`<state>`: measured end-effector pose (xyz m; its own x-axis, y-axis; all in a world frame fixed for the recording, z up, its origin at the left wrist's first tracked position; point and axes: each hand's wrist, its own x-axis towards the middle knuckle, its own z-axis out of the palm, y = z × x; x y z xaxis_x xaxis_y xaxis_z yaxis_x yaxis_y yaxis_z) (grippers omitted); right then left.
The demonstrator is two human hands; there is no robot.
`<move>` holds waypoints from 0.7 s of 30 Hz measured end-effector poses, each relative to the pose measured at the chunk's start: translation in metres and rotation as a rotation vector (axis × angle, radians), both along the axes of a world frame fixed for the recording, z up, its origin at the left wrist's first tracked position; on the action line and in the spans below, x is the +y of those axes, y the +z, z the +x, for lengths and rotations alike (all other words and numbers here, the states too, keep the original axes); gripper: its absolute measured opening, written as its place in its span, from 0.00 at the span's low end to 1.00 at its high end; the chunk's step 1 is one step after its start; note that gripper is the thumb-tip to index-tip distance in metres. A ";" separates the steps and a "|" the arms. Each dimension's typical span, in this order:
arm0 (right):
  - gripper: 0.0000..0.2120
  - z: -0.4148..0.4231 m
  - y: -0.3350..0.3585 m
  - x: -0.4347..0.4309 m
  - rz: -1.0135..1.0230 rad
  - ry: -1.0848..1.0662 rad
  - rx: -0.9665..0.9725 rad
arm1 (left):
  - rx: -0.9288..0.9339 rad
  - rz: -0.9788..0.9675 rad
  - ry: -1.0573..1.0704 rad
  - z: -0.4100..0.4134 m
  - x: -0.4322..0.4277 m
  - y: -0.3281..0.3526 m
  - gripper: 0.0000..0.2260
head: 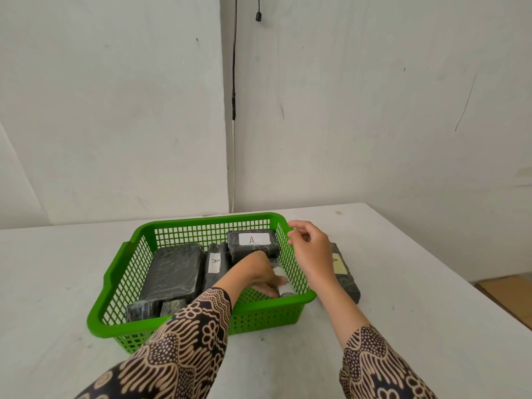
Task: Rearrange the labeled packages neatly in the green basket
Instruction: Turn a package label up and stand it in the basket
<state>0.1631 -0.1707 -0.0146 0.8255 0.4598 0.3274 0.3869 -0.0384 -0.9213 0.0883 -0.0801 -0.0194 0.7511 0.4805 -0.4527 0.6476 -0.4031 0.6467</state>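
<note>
A green plastic basket (115,272) stands on the white table. Inside lie several black-wrapped packages: a large flat one (175,269) at the left, a narrow one labelled A (214,264) on edge in the middle, a block labelled A (252,244) at the back right, and small ones (144,309) at the front left. My left hand (259,273) reaches into the basket's right front corner and rests on a white-labelled package (280,276) that it mostly hides. My right hand (309,249) hovers above the basket's right rim, fingers loosely curled, holding nothing.
Another black package with a yellowish A label (344,269) lies on the table just right of the basket, partly behind my right wrist. The table's right edge (460,272) is close. Walls stand behind, with a black cable (234,67) hanging down.
</note>
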 end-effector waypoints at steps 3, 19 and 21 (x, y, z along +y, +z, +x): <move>0.11 0.000 -0.001 -0.001 -0.006 0.006 0.008 | 0.019 0.077 0.007 0.006 0.000 -0.007 0.23; 0.11 0.005 -0.003 -0.007 0.136 -0.003 0.023 | -0.447 0.070 0.204 -0.028 0.029 0.012 0.08; 0.12 0.009 -0.002 -0.013 0.242 -0.109 0.043 | -0.541 0.068 0.278 -0.036 0.033 0.014 0.07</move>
